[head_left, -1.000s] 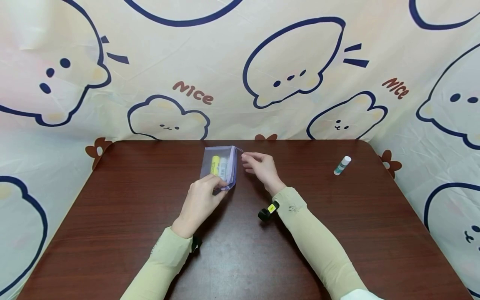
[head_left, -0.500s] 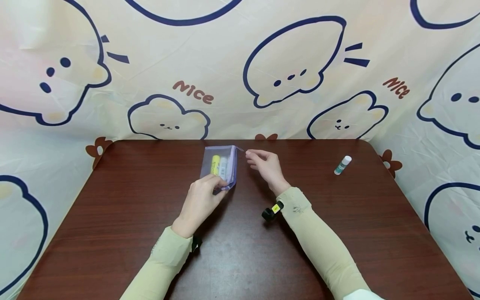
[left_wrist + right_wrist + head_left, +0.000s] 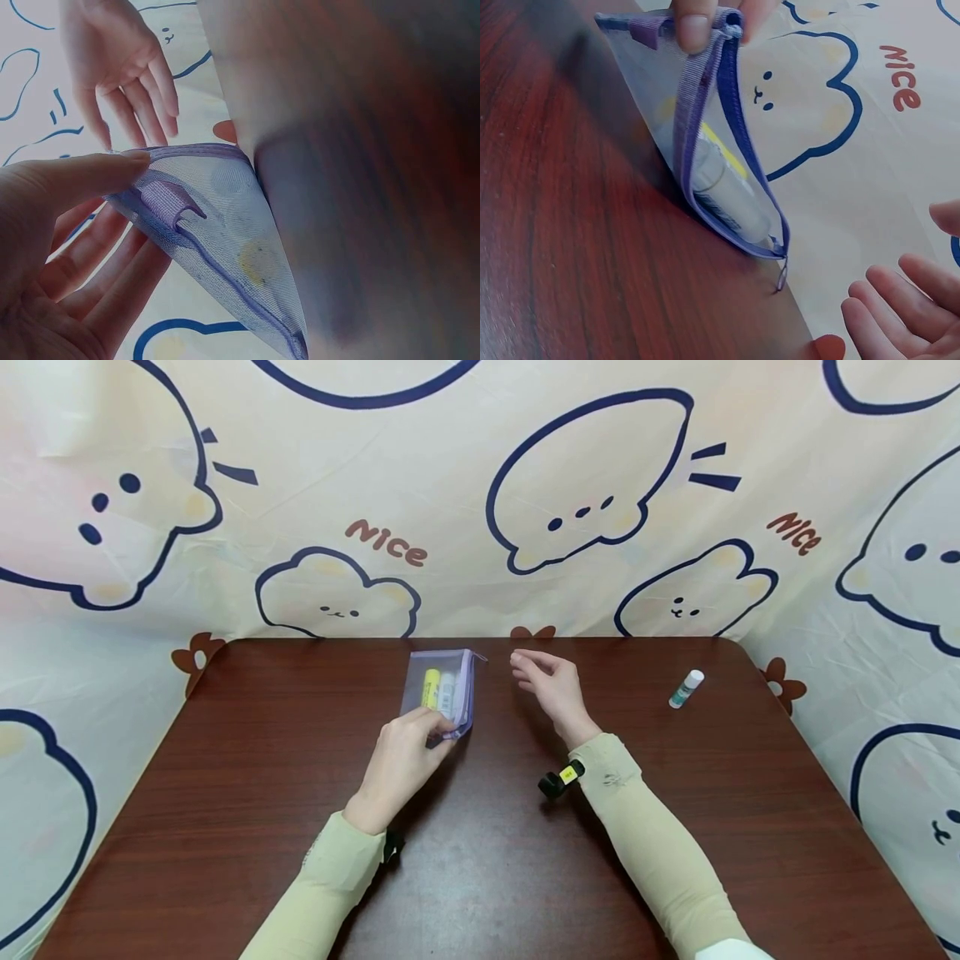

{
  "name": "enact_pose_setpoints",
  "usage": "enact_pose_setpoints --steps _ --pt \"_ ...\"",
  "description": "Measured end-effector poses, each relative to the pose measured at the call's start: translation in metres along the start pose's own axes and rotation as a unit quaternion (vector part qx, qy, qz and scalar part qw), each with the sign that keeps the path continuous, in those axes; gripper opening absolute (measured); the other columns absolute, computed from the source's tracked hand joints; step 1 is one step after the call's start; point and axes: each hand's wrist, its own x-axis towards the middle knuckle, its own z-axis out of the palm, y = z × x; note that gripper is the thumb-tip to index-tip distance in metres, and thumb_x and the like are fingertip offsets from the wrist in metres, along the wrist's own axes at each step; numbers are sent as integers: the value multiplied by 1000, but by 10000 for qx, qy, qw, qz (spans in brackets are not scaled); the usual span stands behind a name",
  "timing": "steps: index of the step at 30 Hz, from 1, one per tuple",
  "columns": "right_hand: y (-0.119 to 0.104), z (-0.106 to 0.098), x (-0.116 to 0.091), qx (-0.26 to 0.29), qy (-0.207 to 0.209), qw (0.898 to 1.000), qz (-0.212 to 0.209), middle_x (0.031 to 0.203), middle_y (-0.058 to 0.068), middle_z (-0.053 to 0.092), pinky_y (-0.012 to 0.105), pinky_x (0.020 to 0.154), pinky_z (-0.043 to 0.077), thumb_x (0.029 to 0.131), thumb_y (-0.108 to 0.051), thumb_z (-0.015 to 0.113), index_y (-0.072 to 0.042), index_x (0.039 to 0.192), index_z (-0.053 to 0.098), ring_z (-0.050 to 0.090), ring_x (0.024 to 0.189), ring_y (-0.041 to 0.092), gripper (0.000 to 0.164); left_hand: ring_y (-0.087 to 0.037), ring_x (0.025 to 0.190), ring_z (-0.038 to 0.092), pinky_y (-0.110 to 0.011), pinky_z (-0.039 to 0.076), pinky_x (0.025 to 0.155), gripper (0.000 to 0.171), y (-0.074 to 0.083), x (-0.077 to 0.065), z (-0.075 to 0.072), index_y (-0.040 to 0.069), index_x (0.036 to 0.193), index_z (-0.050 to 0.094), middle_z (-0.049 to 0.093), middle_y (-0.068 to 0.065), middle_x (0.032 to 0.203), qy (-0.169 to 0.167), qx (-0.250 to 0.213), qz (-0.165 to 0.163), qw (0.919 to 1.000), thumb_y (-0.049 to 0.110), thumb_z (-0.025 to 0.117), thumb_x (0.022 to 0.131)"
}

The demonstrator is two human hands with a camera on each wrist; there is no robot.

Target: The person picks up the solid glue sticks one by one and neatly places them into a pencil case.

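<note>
My left hand (image 3: 401, 758) pinches the near corner of a purple mesh zipper pouch (image 3: 414, 681) between thumb and fingers. The pouch's zipper side faces right; in the right wrist view its mouth gapes, with the zipper pull (image 3: 782, 274) hanging at the far end. Inside lie a yellow tube (image 3: 431, 687) and a white glue stick (image 3: 739, 206), seen through the mesh. To the right of the pouch, my right hand (image 3: 553, 689) is in the air, touching nothing. Its fingers look relaxed and slightly bent, with nothing between them.
A glue stick with a white cap and green label (image 3: 685, 690) lies on the brown table (image 3: 262, 777) at the right. A printed cloth (image 3: 450, 485) hangs behind the table's far edge. Each wrist wears a small black camera (image 3: 558, 781).
My right hand has drawn away from the zipper end of the pouch, toward the right. The left hand and the pouch have stayed in place.
</note>
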Motion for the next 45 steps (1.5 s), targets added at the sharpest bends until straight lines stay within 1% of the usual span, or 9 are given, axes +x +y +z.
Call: enact_pose_setpoints --steps 5,13,18,22,25,32,37,39,45 --pt "-5 -8 -2 88 34 9999 -39 122 13 70 37 95 52 96 -35 73 -5 130 69 63 117 37 46 -18 79 69 -36 57 70 18 0 1 0 8 92 77 71 -3 90 10 14 12 10000 2 87 78" --pt "-10 -20 -4 108 147 9998 -84 125 11 68 39 96 52 96 -37 73 -5 131 68 64 117 36 48 -18 78 69 -36 57 69 18 0 0 0 9 91 77 71 -3 90 22 2 -14 10000 1 87 78" --pt "-14 -26 -5 168 264 9994 -142 128 10 67 37 96 52 97 -34 73 -4 132 67 65 115 30 47 -17 77 68 -35 57 69 18 0 0 0 9 91 77 70 -3 90 3 -12 -34 10000 1 87 78" --pt "-16 -30 -6 183 390 9989 -203 127 11 67 38 96 52 96 -34 74 -5 130 68 64 116 33 45 -17 78 68 -35 57 69 18 0 0 -1 9 92 77 71 -3 90 -13 -7 -62 10000 2 87 78" --pt "-17 -33 -7 181 470 9985 -217 127 12 67 41 98 51 95 -35 74 -4 132 68 64 117 34 48 -17 77 69 -35 57 68 18 0 0 -1 9 92 77 71 -3 90 -14 -13 -72 10000 2 87 78" --pt "-21 -43 -9 221 584 9975 -329 127 12 67 43 100 49 95 -36 75 -5 130 68 66 114 27 48 -18 77 69 -36 57 68 19 0 -1 -1 8 91 77 70 -3 90 23 -35 -39 10000 1 87 77" --pt "-24 -51 -11 246 689 9967 -358 128 12 66 42 101 48 95 -36 74 -4 132 68 64 117 28 48 -19 78 69 -36 57 68 19 0 -1 -1 8 92 77 71 -4 91 -1 -57 -76 10000 2 88 78" --pt "-25 -54 -11 271 749 9961 -369 129 12 66 41 101 48 96 -35 73 -3 132 67 63 119 30 49 -18 78 69 -36 57 68 19 0 -1 -1 8 92 77 71 -4 91 -8 -52 -75 10000 2 87 78" --pt "-31 -63 -13 341 873 9944 -478 129 12 65 40 101 48 96 -32 73 -1 132 66 63 118 31 48 -17 78 69 -36 57 68 17 0 0 -1 8 91 77 71 -3 90 8 -8 -52 10000 2 87 79"
